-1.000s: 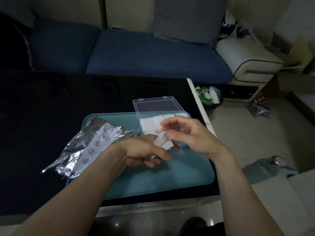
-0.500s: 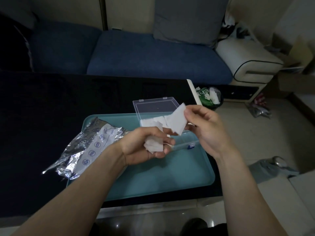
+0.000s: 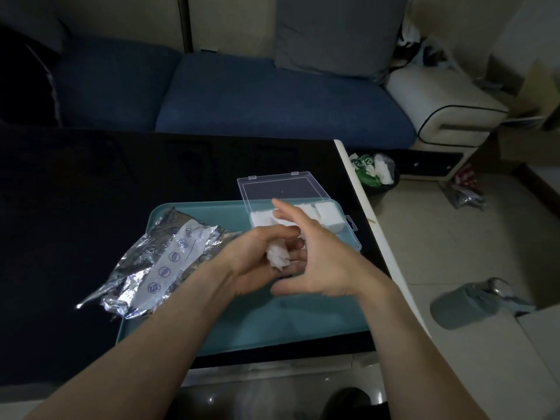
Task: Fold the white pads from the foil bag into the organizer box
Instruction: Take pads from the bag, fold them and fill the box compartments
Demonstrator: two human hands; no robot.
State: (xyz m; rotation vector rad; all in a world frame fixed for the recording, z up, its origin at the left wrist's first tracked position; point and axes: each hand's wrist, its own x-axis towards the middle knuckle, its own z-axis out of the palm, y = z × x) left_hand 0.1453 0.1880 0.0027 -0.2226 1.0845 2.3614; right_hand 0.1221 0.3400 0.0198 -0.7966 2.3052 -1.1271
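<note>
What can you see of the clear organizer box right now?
The organizer box is clear plastic, its hinged lid open and lying back flat past the teal tray. The base sits on the tray's far right corner, with folded white pads inside. The right hand hides part of it.

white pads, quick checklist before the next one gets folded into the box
1. Left hand grips bunched white pads: ok.
2. Right hand free to take one, fingers open: ok.
3. Organizer box lid open: ok.
4. Room left in box behind the folded pads: cannot tell, hands cover it.
5. Foil bag within reach on the teal tray: ok.
6. Pads left in bag: cannot tell.
</note>
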